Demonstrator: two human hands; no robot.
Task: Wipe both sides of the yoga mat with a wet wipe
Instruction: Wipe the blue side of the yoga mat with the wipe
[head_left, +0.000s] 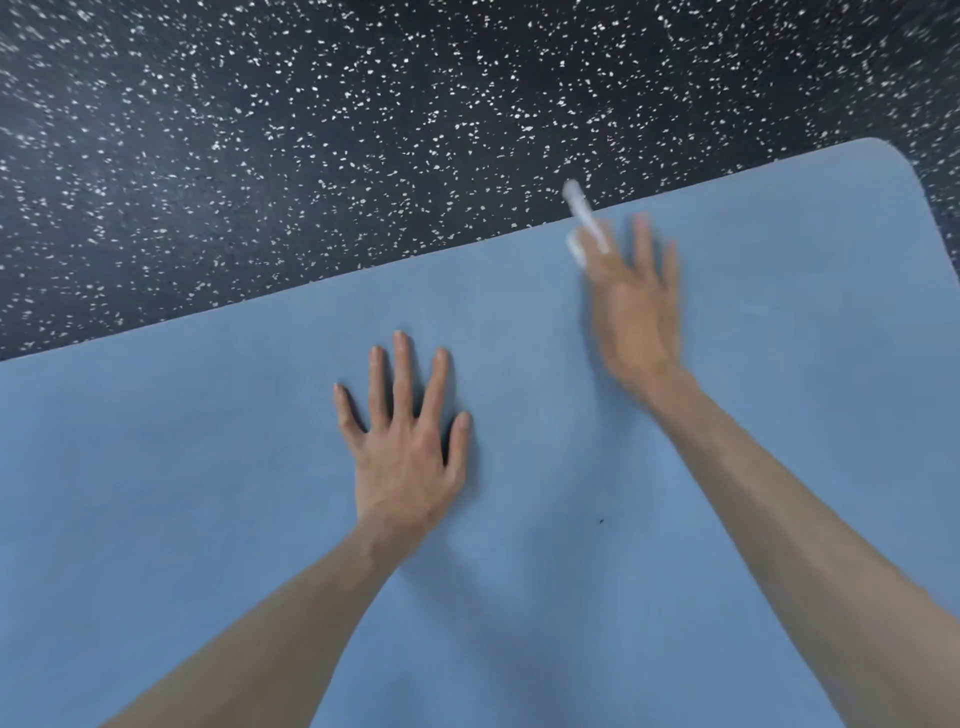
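**Wiping the top face, far edge**

Dark floor (311, 156) speckled with white chips is filling the upper part of the view; the blue mat (208, 493) is lying flat on it, its far edge running diagonally up to a rounded corner at the right.

Left hand (405, 441) is lying flat on the mat, fingers straight and spread, palm down, holding nothing; it is apparently pinning the mat in place.

Right hand (631, 301) is blurred, so it is likely sweeping. Fingers are looking extended over the mat near its far edge. The white wipe (582, 218) is sticking out past the fingertips and reaching just over the mat's edge toward the floor. Whether the fingers are pressing it flat or pinching it, I cannot tell through the blur.

Judgement on the step: the upper face is being wiped, and the other face is probably not yet done, though nothing here is proving that.

- Keeping the wipe flat under the fingers rather than bunched should be giving wider contact.
- Overlapping strokes along the mat's length should be leaving fewer gaps.
- Stopping at the edge is keeping the wipe off the gritty-looking floor.
- The bracing hand should be moving along with the wiping hand so the mat is not creeping or rucking.

A small dark speck (601, 521) is sitting on the mat between the forearms and is worth a pass.

Containers: none showing; no wipe packet or bin in view.
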